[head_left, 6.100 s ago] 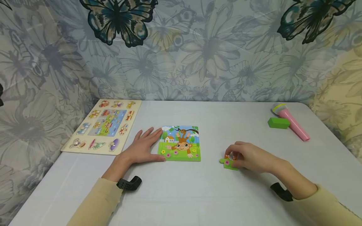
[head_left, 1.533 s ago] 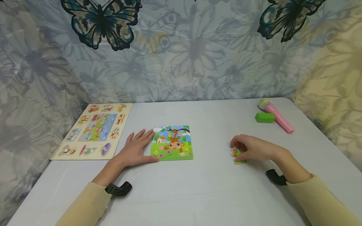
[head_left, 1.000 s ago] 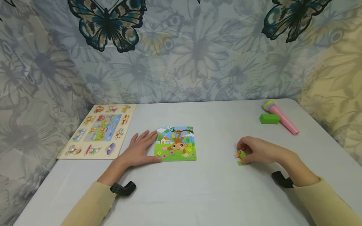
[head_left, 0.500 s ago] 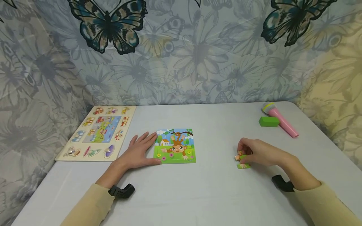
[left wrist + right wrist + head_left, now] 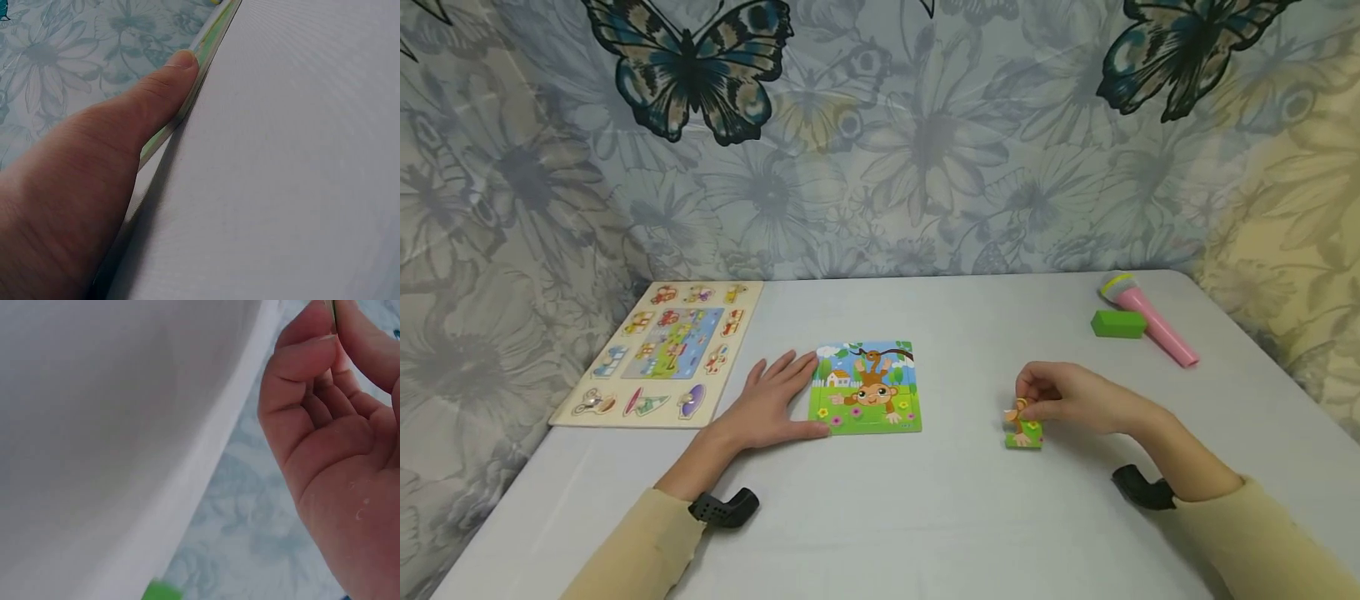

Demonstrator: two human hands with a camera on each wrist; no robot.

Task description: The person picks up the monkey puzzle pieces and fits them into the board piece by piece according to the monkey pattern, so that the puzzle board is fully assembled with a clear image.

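A small square jigsaw board (image 5: 865, 387) with a hanging monkey picture lies flat on the white table. My left hand (image 5: 767, 406) rests at its left side with fingers and thumb spread, fingertips and thumb tip touching its edge. In the left wrist view, the thumb (image 5: 150, 97) lies along the board's edge. To the right of the board, my right hand (image 5: 1078, 400) pinches a jigsaw piece (image 5: 1024, 435) between thumb and fingers. The piece shows green grass, a brown monkey part and flowers; its upper part is hidden by the fingers. In the right wrist view only a thin edge of it shows.
A larger cream peg puzzle board (image 5: 568, 408) with several vehicle and toy pictures lies at the left. At the back right are a green block (image 5: 1118, 324) and a pink toy microphone (image 5: 1168, 333), touching or nearly so. A patterned cloth backdrop (image 5: 925, 183) stands behind the table.
The right hand has moved slightly left with the piece, and more of its face shows. Since the earliest frame, the piece has been turned in the fingers. The left hand stays at the board.
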